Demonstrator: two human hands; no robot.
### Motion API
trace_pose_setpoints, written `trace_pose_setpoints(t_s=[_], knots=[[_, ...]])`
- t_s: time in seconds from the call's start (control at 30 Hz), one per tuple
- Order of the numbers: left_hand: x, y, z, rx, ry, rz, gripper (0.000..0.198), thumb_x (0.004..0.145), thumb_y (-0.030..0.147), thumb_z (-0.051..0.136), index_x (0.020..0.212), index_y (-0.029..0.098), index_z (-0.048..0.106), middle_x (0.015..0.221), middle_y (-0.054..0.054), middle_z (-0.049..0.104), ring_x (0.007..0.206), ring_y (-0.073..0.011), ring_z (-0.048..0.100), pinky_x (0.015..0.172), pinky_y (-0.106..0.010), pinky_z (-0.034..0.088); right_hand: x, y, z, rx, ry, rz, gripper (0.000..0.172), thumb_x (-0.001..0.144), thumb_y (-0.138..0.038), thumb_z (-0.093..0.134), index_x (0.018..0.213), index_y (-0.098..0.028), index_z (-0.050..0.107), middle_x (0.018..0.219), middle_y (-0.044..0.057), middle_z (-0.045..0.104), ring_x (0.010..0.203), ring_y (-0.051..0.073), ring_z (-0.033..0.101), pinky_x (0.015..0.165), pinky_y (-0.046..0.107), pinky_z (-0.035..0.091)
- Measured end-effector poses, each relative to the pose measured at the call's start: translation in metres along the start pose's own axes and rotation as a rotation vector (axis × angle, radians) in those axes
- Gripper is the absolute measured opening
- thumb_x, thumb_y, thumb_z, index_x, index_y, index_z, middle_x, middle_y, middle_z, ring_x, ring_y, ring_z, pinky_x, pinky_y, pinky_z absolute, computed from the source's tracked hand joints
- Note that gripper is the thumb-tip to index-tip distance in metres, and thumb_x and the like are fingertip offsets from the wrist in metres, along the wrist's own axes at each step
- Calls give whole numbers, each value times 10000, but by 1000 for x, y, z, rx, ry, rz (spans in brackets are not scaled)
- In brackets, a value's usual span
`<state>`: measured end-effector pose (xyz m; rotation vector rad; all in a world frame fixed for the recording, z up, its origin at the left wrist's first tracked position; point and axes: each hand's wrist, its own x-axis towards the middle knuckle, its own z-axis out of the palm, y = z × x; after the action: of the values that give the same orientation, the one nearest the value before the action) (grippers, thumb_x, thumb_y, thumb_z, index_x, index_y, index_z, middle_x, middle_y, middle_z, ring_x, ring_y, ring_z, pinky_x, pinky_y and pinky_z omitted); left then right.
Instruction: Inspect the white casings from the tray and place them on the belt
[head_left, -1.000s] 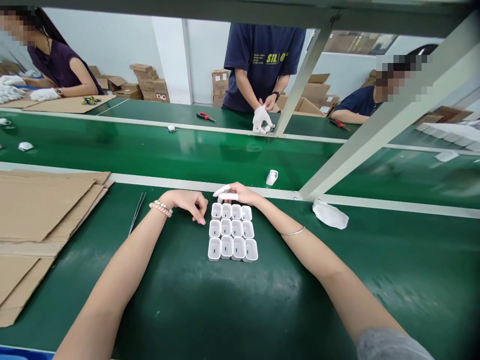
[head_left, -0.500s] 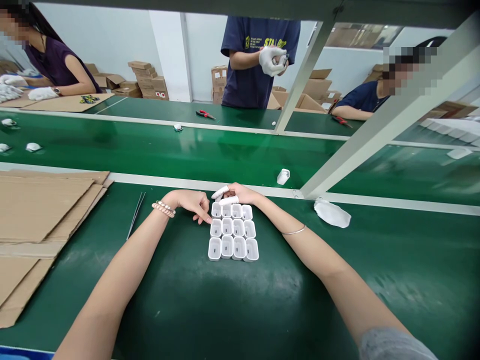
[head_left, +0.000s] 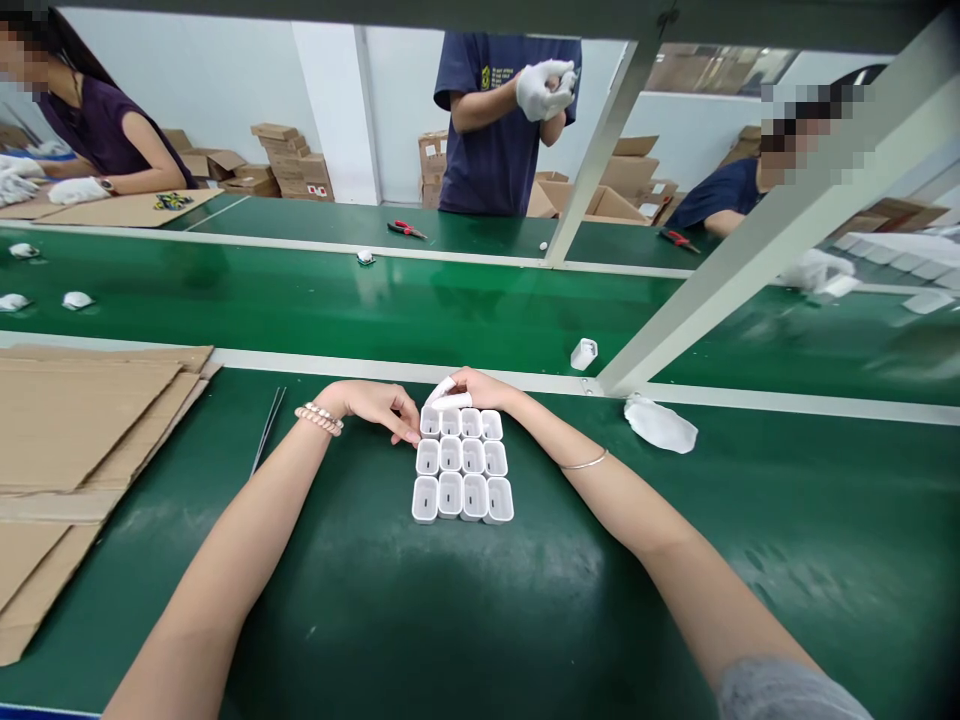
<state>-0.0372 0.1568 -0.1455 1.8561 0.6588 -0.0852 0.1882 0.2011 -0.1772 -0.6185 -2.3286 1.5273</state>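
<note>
Several small white plastic cups (head_left: 450, 497), open at the top, stand in tight rows on the green table; each has a small dark slot in its floor. My left hand (head_left: 384, 405) is at the block's left side, its fingers bent but apart and the fingertips against a cup near the back. White finger covers are on my right hand (head_left: 469, 385), which reaches round the back left corner. Its covered fingers lie spread along the back row, touching the cups. Part of that hand is hidden behind the cups.
Tweezers (head_left: 268, 430) and flattened cardboard (head_left: 82, 420) lie to the left. A crumpled white piece (head_left: 660, 424) is at right, near a slanted metal post (head_left: 720, 260). A white housing (head_left: 583, 353) rides the green belt (head_left: 450, 310). Co-workers sit or stand beyond, near red-handled pliers (head_left: 407, 230).
My left fingers have shifted slightly along the cups' left side, and my right fingers have settled closer against the back row. Pieces on the belt have moved right. A co-worker's gloved hand has appeared at right.
</note>
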Motion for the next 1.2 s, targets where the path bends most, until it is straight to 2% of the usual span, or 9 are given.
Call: trace_pose_setpoints(t_s=[0.37, 0.53, 0.73, 0.93, 1.1, 1.2], knots=[[-1, 2, -1, 141, 1, 29, 313, 830, 500, 636, 884, 226, 776, 676, -6, 699, 708, -154, 592, 727, -235, 423, 1, 3, -2, -19, -26, -7, 340, 724, -409, 715, 894, -118, 753, 857, 74, 756, 806, 207, 696, 728, 288, 536], [0, 3, 0, 129, -5, 29, 361, 872, 524, 568, 893, 228, 774, 673, -12, 679, 719, -154, 576, 724, -231, 412, 0, 2, -2, -44, 1, 7, 324, 723, -419, 712, 856, -128, 760, 859, 72, 757, 807, 208, 693, 704, 280, 531], [1, 3, 0, 117, 5, 5, 384, 891, 522, 540, 882, 216, 772, 660, -17, 660, 671, -141, 549, 670, -233, 389, 0, 2, 0, -25, 17, 27, 383, 705, -473, 731, 866, -127, 760, 837, 73, 753, 791, 207, 687, 699, 282, 527], [2, -1, 0, 18, 10, -35, 382, 868, 535, 571, 849, 204, 762, 642, -14, 663, 656, -138, 566, 682, -239, 393, 0, 2, 0, -43, 37, 30, 421, 729, -513, 712, 902, -132, 759, 871, 74, 749, 785, 196, 672, 691, 278, 517], [2, -3, 0, -21, 6, -38, 376, 854, 532, 594, 820, 192, 750, 680, -16, 682, 651, -128, 575, 696, -238, 403, 0, 5, 1, -54, 45, 36, 430, 746, -516, 705, 930, -130, 755, 741, 43, 712, 670, 153, 621, 606, 248, 480], [3, -4, 1, -48, 13, -51, 376, 835, 535, 614, 803, 180, 732, 680, -15, 678, 655, -132, 579, 691, -244, 406, -1, 2, -1, 21, 60, 58, 459, 745, -521, 703, 955, -115, 747, 709, 39, 693, 589, 126, 582, 559, 244, 465]])
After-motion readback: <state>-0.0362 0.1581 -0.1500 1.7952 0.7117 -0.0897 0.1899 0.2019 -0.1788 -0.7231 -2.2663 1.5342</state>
